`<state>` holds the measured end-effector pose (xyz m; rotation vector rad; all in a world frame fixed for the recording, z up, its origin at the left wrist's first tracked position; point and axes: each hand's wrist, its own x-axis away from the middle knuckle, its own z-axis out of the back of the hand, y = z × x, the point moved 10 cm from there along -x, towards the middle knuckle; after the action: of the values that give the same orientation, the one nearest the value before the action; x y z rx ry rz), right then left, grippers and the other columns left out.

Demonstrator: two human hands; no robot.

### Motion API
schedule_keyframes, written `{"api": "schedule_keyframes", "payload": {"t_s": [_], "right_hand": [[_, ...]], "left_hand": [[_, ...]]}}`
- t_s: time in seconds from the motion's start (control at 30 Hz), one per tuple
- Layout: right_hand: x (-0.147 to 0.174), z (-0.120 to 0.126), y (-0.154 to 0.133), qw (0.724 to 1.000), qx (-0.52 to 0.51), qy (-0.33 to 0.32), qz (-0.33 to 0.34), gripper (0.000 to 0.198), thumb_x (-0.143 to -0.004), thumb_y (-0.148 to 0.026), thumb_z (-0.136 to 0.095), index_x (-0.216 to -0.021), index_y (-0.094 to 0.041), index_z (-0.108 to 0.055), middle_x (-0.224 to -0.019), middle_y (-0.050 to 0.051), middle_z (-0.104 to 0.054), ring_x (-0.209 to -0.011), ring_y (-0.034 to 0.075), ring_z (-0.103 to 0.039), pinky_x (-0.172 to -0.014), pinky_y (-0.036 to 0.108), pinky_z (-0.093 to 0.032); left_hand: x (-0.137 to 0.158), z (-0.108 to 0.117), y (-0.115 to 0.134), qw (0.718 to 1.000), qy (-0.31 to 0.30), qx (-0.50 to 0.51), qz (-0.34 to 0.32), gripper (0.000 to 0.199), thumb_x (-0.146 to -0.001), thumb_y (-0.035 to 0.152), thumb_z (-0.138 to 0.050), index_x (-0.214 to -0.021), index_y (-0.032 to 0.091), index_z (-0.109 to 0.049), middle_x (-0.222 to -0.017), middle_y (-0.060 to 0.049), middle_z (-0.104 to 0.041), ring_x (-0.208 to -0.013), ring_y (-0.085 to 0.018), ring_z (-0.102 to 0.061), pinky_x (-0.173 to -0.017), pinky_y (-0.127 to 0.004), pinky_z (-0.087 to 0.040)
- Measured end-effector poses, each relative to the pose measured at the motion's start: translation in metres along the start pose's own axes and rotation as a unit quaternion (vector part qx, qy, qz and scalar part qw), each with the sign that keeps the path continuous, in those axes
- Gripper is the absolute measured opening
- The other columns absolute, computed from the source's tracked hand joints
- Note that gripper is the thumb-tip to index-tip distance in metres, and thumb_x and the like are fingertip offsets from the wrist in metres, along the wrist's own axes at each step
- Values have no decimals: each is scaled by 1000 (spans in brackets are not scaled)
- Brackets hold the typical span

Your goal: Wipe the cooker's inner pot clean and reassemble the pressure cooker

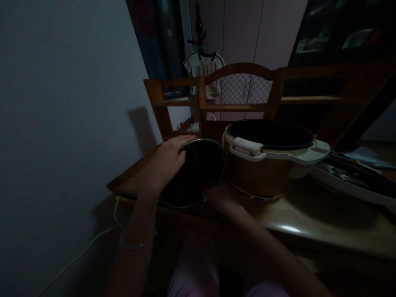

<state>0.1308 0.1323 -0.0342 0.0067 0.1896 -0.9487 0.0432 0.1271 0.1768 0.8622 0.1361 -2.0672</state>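
Observation:
A round, black inner pot (198,165) with a thin silvery rim is tilted so its dark inside faces me, near the table's left front edge. My left hand (168,161) grips its upper left rim, with fingers over the edge and the thumb inside. My right hand (216,196) is at the pot's lower right, its fingers lost in the shadow. A small pale patch shows beside those fingers, too dim to name. Just right of the pot stands an electric cooker body (262,171), brown with cream handles, its top uncovered and its inside black.
On the table (293,225), a cream and black lid-like part (349,177) lies right of the cooker. Behind runs a wooden shelf rack (238,108). A wall (77,103) rises at the left, with a white cable (83,251) hanging near it.

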Motion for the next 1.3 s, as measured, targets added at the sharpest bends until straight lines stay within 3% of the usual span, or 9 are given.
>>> {"api": "schedule_keyframes", "payload": {"t_s": [0.2, 0.53, 0.77, 0.97, 1.3], "right_hand": [[-5, 9, 9, 999, 18, 43, 14, 53, -87, -4, -43, -139, -15, -46, -134, 15, -56, -115, 25, -57, -89, 34, -49], [1, 4, 0, 1000, 14, 14, -1, 59, -84, -10, -47, -143, -12, -42, -137, 19, -53, -118, 30, -56, -89, 39, -48], [4, -6, -11, 998, -52, -15, -19, 64, -83, -13, -48, -146, -13, -38, -125, 18, -63, -108, 29, -63, -86, 37, -48], [2, -12, -13, 995, -101, 1, -2, 66, -82, -11, -46, -147, -14, -36, -136, 17, -56, -116, 27, -58, -93, 37, -46], [-1, -19, -13, 995, -98, -8, 1, 71, -79, -11, -48, -148, -14, -35, -141, 17, -51, -118, 28, -57, -94, 38, -47]], "left_hand": [[-7, -4, 2, 1000, -3, -18, 5, 53, -83, 3, -43, -129, 24, -61, -133, 1, -61, -126, -17, -54, -115, -38, -36], [-8, -4, 4, 1000, -1, -22, 8, 52, -84, 4, -43, -128, 24, -61, -132, 1, -61, -126, -17, -54, -115, -36, -36], [-9, -5, 4, 1000, -4, -24, 6, 51, -84, 4, -43, -127, 24, -62, -132, 1, -62, -124, -17, -55, -114, -35, -37], [-9, -6, 3, 1000, -7, -21, 8, 51, -84, 5, -43, -127, 25, -62, -132, 1, -62, -124, -17, -55, -114, -37, -37], [-8, -5, 3, 1000, -2, -14, -2, 50, -84, 5, -44, -126, 24, -62, -131, 1, -62, -123, -17, -56, -114, -35, -37]]}}
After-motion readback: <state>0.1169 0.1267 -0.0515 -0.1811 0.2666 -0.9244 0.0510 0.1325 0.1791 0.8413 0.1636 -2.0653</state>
